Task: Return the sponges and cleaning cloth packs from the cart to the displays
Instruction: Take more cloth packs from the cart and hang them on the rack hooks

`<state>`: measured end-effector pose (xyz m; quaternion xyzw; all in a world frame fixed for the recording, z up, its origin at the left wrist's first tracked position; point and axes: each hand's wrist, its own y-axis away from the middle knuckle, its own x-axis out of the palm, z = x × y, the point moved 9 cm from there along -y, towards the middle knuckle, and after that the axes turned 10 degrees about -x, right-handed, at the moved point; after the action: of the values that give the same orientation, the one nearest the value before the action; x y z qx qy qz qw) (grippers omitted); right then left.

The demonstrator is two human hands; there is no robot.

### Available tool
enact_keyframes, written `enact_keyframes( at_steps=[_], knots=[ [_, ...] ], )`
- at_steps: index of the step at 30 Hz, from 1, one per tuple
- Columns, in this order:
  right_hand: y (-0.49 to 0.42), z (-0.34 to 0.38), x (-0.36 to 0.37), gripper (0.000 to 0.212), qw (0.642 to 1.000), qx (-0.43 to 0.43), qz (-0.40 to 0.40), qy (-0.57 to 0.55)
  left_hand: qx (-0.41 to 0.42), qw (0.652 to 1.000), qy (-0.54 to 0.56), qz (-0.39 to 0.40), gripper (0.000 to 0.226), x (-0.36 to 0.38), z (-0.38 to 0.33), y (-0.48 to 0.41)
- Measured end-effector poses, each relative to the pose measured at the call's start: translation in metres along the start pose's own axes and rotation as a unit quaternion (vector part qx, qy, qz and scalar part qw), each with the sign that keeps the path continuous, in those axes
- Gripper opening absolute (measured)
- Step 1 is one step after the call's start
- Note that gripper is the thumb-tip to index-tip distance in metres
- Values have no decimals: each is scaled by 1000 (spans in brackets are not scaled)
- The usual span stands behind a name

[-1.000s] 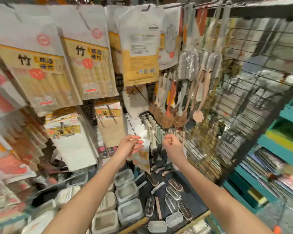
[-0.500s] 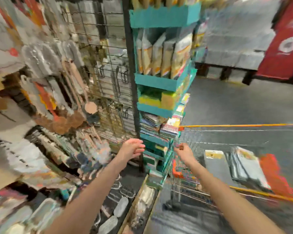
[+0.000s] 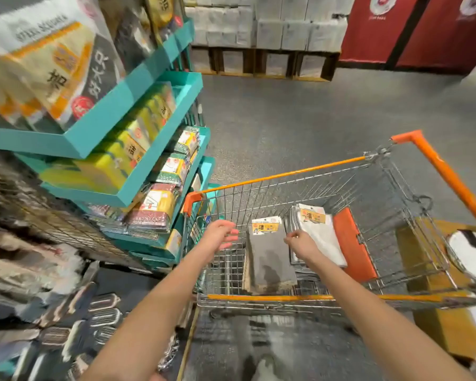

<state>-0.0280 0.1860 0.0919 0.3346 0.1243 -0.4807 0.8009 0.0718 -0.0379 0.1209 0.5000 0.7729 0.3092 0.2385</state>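
Teal display (image 3: 142,167) flanks cart (image 3: 286,175); left hand (image 3: 220,235) loose, empty; right hand (image 3: 301,244) over cloth packs (image 3: 270,254), grip unclear.

"洁 4" on grey cloth pack (image 3: 272,259), perhaps "洁 2" on white cloth pack (image 3: 326,239), "洁" on yellow sponge pack (image 3: 132,149)

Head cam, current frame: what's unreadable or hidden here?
- Right hand, head view: its grip is hidden by the back of the hand, so it may be pinching the white cloth pack or just above it.
- Grey pack: the label print is too small, and the pack covers whatever lies beneath.
- Goods at lower left: motion-blurred.
- White round object: cut off by the right edge.
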Motion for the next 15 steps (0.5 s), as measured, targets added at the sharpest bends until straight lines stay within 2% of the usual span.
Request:
enact_keyframes(
  at_steps=[3, 5, 10, 15],
  knots=[
    [-8, -18, -21, 4, 999, 24, -5, -20, -24, 999, -44, 10, 12, 27, 6, -31],
    [-15, -34, -27, 9, 998, 45, 3, -32, -34, 996, -77, 18, 14, 41, 10, -51],
    [-44, -69, -32, 6, 996, 78, 6, -50, -84, 980, -182, 14, 11, 73, 27, -125],
    [-83, -82, -29, 22, 995, 84, 13, -51, -103, 961, -256, 4, 12, 93, 35, -192]
  ],
)
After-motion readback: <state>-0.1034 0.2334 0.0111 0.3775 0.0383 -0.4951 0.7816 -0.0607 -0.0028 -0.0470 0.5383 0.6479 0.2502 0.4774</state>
